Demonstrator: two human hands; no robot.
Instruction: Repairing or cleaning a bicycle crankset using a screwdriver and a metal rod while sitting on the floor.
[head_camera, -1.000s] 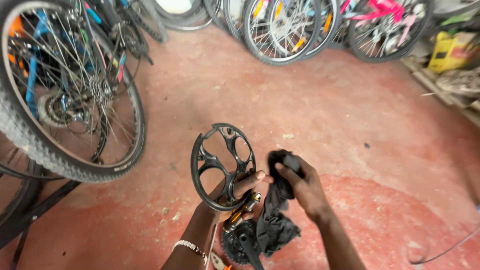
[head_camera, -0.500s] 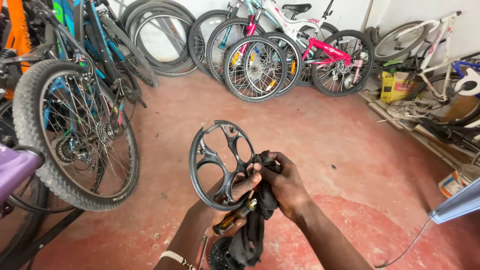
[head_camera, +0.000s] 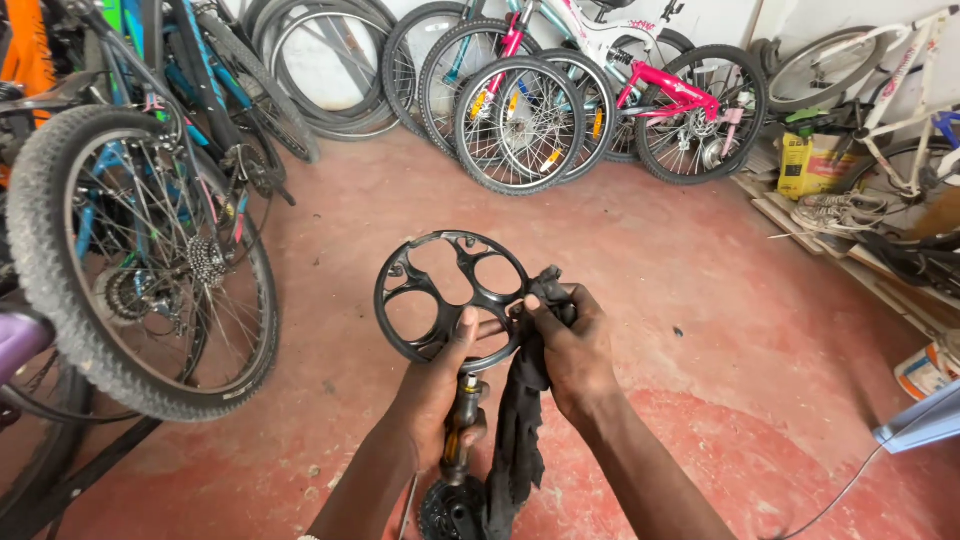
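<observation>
Red concrete floor (head_camera: 640, 260): bikes (head_camera: 600, 100), shoes (head_camera: 835, 210), boards (head_camera: 790, 215).

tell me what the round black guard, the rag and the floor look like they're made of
Round black guard: probably plastic or painted metal; matte black, thin spokes, dull sheen, scuffed. Which one is unclear.
Rag: soft cloth, dark and grimy; it hangs in limp folds from the right hand.
Floor: looks like concrete painted red; patchy, worn, dusty.
</observation>
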